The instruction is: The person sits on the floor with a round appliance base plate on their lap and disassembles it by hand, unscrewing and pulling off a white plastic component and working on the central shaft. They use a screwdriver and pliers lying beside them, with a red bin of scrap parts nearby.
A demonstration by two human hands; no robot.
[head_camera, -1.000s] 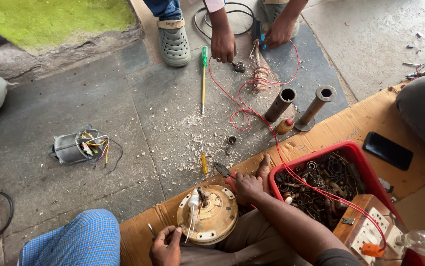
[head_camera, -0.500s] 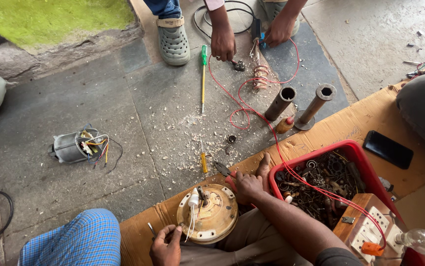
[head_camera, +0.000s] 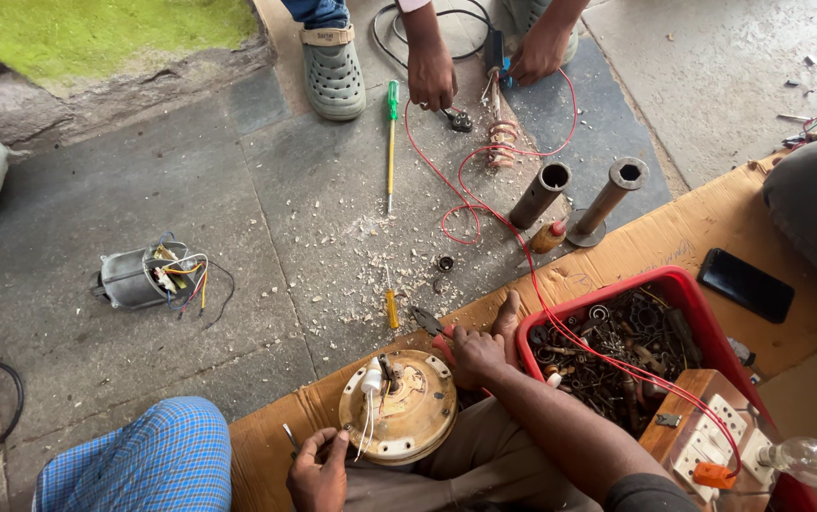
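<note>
Red crate [head_camera: 683,281]; red wire [head_camera: 446,180]; green-handled screwdriver [head_camera: 391,142]; yellow-handled screwdriver [head_camera: 391,308]; brass-gold motor housing [head_camera: 407,403]; blue-checked cloth [head_camera: 143,465]; black phone [head_camera: 745,284]; grey-green clog [head_camera: 333,71]; brown cardboard [head_camera: 674,237].

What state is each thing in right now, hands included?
Left hand: grip on the rim of the round brass-coloured motor housing.
Right hand: shut on red-handled pliers.
Motor housing: flat on the lap, white wires sticking up.
Red plastic crate: open, full of dark metal scrap.
Clear glass bulb: unlit.
Black phone: screen dark.
Green-handled screwdriver: lying on the floor.
</note>
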